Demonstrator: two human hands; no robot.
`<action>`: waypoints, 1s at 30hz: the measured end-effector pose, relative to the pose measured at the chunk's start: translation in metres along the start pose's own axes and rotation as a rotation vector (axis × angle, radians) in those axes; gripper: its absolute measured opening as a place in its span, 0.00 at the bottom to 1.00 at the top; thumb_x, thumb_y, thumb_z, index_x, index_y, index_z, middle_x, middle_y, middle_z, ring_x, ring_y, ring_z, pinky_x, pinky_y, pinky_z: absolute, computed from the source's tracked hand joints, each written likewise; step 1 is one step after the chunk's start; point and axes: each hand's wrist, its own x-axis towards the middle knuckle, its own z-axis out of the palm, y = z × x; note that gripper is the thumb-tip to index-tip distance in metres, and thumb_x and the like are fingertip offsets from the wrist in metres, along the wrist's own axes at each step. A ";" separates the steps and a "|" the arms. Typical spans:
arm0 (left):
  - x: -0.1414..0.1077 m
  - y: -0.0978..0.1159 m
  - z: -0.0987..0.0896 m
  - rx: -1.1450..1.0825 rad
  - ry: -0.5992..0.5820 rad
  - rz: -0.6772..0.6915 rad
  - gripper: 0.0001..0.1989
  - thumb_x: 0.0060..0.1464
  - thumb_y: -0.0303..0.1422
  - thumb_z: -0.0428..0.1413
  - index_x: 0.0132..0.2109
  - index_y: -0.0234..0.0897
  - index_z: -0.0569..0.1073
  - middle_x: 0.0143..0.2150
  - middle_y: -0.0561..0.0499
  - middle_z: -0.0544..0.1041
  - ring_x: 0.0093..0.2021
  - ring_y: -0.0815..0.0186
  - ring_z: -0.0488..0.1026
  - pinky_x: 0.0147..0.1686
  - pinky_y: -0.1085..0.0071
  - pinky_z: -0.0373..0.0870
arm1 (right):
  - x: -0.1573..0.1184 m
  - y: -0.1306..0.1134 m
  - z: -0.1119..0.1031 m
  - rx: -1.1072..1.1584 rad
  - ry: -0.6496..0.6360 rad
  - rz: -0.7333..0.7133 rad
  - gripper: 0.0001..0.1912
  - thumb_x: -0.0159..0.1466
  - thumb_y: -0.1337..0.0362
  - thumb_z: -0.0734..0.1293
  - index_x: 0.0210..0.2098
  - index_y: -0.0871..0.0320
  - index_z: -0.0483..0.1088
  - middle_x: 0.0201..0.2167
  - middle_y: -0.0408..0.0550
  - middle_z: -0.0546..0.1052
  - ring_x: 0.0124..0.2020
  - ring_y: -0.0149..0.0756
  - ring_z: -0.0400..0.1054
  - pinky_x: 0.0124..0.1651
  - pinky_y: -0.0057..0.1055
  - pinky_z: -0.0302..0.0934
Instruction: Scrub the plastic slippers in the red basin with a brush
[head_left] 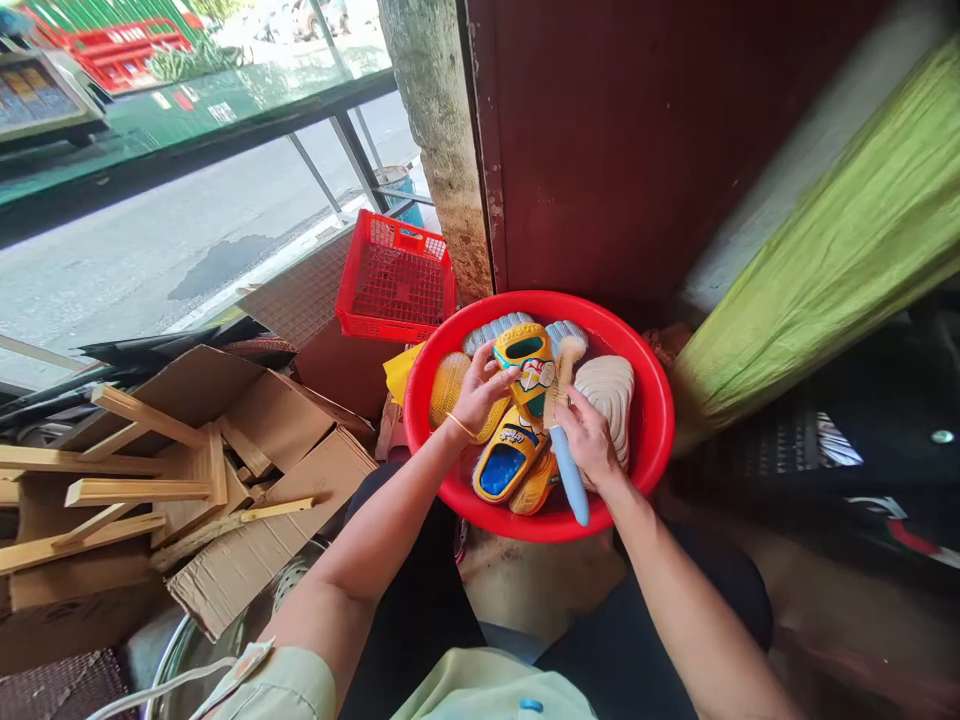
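A small yellow slipper [529, 365] with a cartoon patch is held by its side in my left hand [484, 390], thumb on top. My right hand [589, 435] is closed round a scrubbing brush [568, 460] with a blue handle; its pale bristles lie against the slipper's right side. Both hands are over a red basin [658, 420]. Inside it sit another yellow slipper [510, 455] with a blue insole, a yellow sole [450, 385] at the left, a cream sole [611, 395] at the right and grey-blue soles [499, 328] at the back.
A red plastic crate [401, 280] stands behind the basin to the left. Cardboard boxes [262, 520] and a wooden stool [150, 470] lie at the left. A dark red door [600, 150] rises behind, and a green cloth [817, 240] hangs at the right.
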 end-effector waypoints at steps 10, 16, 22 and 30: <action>-0.008 0.006 0.000 0.359 -0.062 0.256 0.37 0.49 0.47 0.71 0.63 0.39 0.74 0.65 0.41 0.74 0.71 0.42 0.63 0.71 0.53 0.58 | -0.001 -0.034 -0.012 -0.179 0.023 -0.205 0.28 0.75 0.58 0.55 0.71 0.56 0.65 0.56 0.58 0.79 0.55 0.49 0.75 0.56 0.40 0.71; -0.007 -0.018 -0.005 0.215 -0.060 0.170 0.28 0.55 0.48 0.66 0.58 0.40 0.76 0.54 0.45 0.80 0.56 0.50 0.76 0.61 0.56 0.71 | 0.007 -0.015 -0.010 -0.519 0.021 -0.125 0.27 0.76 0.61 0.55 0.71 0.53 0.68 0.43 0.58 0.79 0.40 0.46 0.75 0.41 0.35 0.69; 0.006 -0.034 -0.016 0.340 -0.109 0.143 0.39 0.48 0.49 0.71 0.64 0.42 0.73 0.66 0.42 0.73 0.68 0.47 0.67 0.68 0.54 0.64 | 0.010 0.013 0.003 -0.266 0.027 -0.070 0.27 0.74 0.61 0.55 0.67 0.59 0.70 0.52 0.59 0.81 0.52 0.47 0.76 0.56 0.39 0.70; 0.026 -0.078 -0.031 0.793 0.011 -0.072 0.54 0.38 0.53 0.74 0.67 0.31 0.67 0.70 0.26 0.65 0.73 0.35 0.59 0.70 0.43 0.53 | 0.018 0.017 0.006 0.352 0.052 0.415 0.36 0.71 0.52 0.57 0.77 0.54 0.52 0.49 0.54 0.81 0.30 0.35 0.78 0.28 0.28 0.72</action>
